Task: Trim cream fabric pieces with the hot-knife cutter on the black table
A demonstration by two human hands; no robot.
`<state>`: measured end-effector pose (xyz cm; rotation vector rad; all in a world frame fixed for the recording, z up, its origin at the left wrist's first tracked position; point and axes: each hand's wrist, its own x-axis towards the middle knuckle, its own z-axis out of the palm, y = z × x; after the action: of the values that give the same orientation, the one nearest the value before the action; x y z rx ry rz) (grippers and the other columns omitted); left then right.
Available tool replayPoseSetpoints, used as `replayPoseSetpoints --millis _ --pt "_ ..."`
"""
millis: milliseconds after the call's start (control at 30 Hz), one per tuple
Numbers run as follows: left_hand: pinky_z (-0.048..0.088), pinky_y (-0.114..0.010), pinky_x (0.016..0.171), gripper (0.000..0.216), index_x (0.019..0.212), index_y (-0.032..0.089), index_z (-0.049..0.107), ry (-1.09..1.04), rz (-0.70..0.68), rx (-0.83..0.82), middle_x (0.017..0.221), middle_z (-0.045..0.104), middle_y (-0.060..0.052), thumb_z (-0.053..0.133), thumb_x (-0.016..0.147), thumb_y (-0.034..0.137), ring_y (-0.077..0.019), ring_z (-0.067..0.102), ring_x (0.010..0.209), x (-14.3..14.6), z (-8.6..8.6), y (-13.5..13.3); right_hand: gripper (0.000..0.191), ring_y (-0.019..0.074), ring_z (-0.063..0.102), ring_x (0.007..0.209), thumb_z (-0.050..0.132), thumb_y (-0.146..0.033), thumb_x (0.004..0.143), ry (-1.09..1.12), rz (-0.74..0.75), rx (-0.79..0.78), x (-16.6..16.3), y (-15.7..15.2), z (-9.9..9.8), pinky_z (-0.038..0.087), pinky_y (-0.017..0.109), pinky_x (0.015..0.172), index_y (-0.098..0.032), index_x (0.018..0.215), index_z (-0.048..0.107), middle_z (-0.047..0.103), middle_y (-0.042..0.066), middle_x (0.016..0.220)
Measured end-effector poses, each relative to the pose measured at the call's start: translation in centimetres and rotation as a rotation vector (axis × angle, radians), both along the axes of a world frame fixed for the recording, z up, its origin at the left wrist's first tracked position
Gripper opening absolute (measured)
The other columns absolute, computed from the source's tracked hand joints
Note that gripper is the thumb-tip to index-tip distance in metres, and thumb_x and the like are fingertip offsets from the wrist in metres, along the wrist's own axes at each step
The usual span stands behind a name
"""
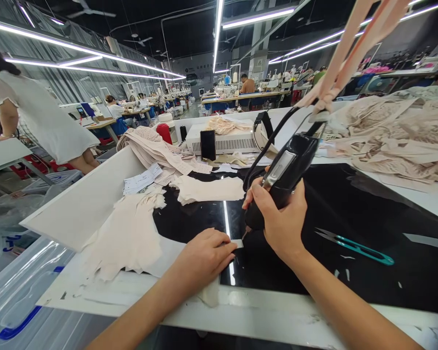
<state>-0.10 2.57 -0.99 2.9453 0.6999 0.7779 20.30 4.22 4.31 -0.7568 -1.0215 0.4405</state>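
My right hand [282, 218] is closed around a black corded handheld power tool [290, 163] with a silver lever on its side. The tool is tilted, its narrow tip pointing down at the black board [190, 218]. Close to that tip, a small white strip [237, 243] sticks out from under the fingers of my left hand [208, 253]. These fingers are pressed together and hold the strip down on the board. Left of this hand lies a pile of cream fabric pieces [127, 238]; another stack of cream pieces [209, 188] sits farther back.
Teal thread snips [355, 247] and small scraps lie to the right. Peach fabric strips [345, 58] hang from above to the tool. Behind are a phone [208, 145], a vented white box [233, 141] and heaped fabric [405, 131]. At left, a person [40, 107] stands beyond the low white wall [83, 199].
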Motion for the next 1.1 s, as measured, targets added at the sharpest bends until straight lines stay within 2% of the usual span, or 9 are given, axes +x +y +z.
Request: replayPoseSetpoints --millis 200,533,833,1033,1100 --pt "0.067 -0.040 0.104 0.023 0.128 0.018 0.079 -0.001 0.016 -0.001 0.115 0.079 -0.009 0.058 0.120 0.024 -0.0234 0.076 0.107 0.1 -0.2 0.0 0.037 0.0208 0.066 0.058 0.094 -0.042 0.090 -0.005 -0.006 -0.008 0.0 0.1 -0.1 0.061 0.038 0.049 -0.032 0.105 0.061 0.071 -0.002 0.085" --pt "0.067 -0.039 0.097 0.021 0.128 0.017 0.079 -0.020 0.015 0.003 0.115 0.078 -0.009 0.060 0.118 0.021 -0.0236 0.075 0.103 0.0 -0.2 0.0 0.032 0.0173 0.066 0.056 0.089 -0.032 0.091 -0.007 -0.004 -0.028 -0.5 -0.2 0.2 0.062 0.036 0.053 -0.031 0.103 0.060 0.072 -0.006 0.084" --pt "0.066 -0.037 0.094 0.020 0.128 0.018 0.078 -0.002 0.024 -0.015 0.116 0.077 -0.008 0.061 0.117 0.021 -0.0233 0.074 0.104 0.0 -0.4 0.0 0.036 0.0163 0.068 0.061 0.093 -0.037 0.091 0.021 0.050 -0.051 -0.2 -1.1 -0.2 0.063 0.033 0.055 -0.031 0.107 0.061 0.074 -0.006 0.087" --pt "0.066 -0.038 0.095 0.019 0.127 0.018 0.079 -0.004 0.014 -0.029 0.115 0.077 -0.008 0.063 0.116 0.019 -0.0234 0.073 0.102 0.0 -0.2 0.0 0.031 0.0150 0.070 0.061 0.089 -0.033 0.094 -0.005 0.039 -0.052 -0.5 -1.1 -0.3 0.063 0.032 0.056 -0.030 0.106 0.060 0.074 -0.007 0.088" --pt "0.066 -0.040 0.101 0.019 0.126 0.018 0.079 -0.001 0.021 -0.048 0.112 0.076 -0.007 0.063 0.116 0.020 -0.0225 0.072 0.101 -0.1 0.0 -0.1 0.031 0.0148 0.070 0.060 0.089 -0.033 0.093 -0.008 0.039 -0.052 -0.4 -1.1 -0.3 0.063 0.032 0.056 -0.030 0.106 0.060 0.075 -0.007 0.088"
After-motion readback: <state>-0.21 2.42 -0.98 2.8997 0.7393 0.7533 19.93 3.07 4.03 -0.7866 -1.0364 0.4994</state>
